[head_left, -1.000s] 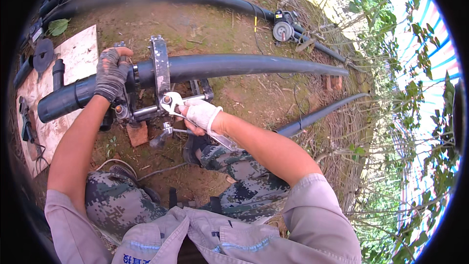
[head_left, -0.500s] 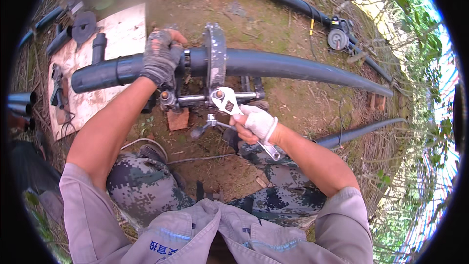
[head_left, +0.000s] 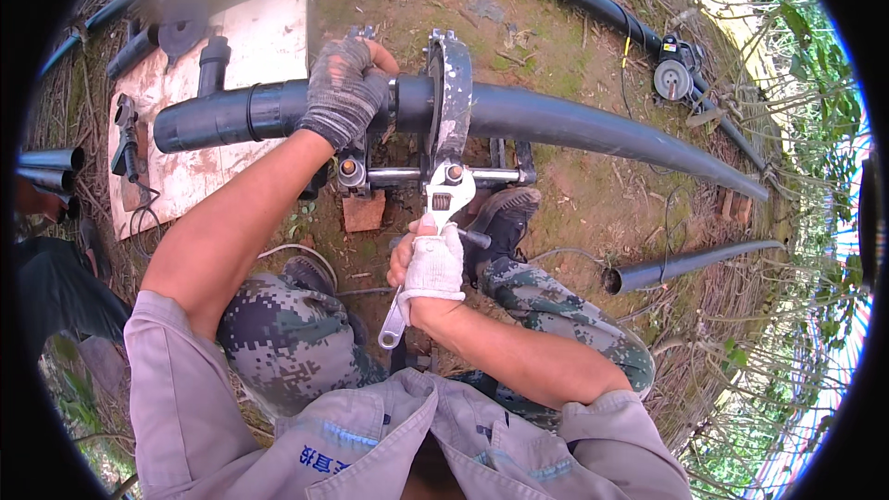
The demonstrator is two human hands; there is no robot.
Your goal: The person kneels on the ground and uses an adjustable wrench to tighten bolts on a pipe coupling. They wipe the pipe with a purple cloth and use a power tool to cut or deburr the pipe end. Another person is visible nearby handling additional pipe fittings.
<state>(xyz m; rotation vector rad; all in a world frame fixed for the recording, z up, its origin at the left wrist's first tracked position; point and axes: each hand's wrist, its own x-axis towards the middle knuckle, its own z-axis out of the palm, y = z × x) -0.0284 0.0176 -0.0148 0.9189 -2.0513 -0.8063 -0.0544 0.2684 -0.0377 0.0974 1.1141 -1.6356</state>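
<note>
Right hand (head_left: 433, 264), in a pale glove, is closed around an adjustable wrench (head_left: 452, 199), thumb laid along its neck. Taking the wrench head as the clock's centre, it appears to sit about the bolt (head_left: 454, 172) at twelve, at the foot of the ring clamp (head_left: 454, 97), while the handle end sticks out at seven; that grip probably keeps the head seated.

Left hand (head_left: 347, 88), in a worn grey glove, curls over the black pipe (head_left: 574, 125) between ten and eleven, likely steadying it; its fingertips are partly hidden, so how firmly it holds cannot be told. The pipe passes through the ring clamp, running from nine round past three. At nine a brick (head_left: 364, 211) lies beneath the frame, perhaps as a prop.

A shoe (head_left: 505, 227) at four crowds the right hand. Farther out are a pale board (head_left: 287, 18) toward ten, a power tool with a disc (head_left: 673, 81) at two, a loose pipe (head_left: 690, 266) near four and a co-worker's leg (head_left: 69, 287) toward nine.
</note>
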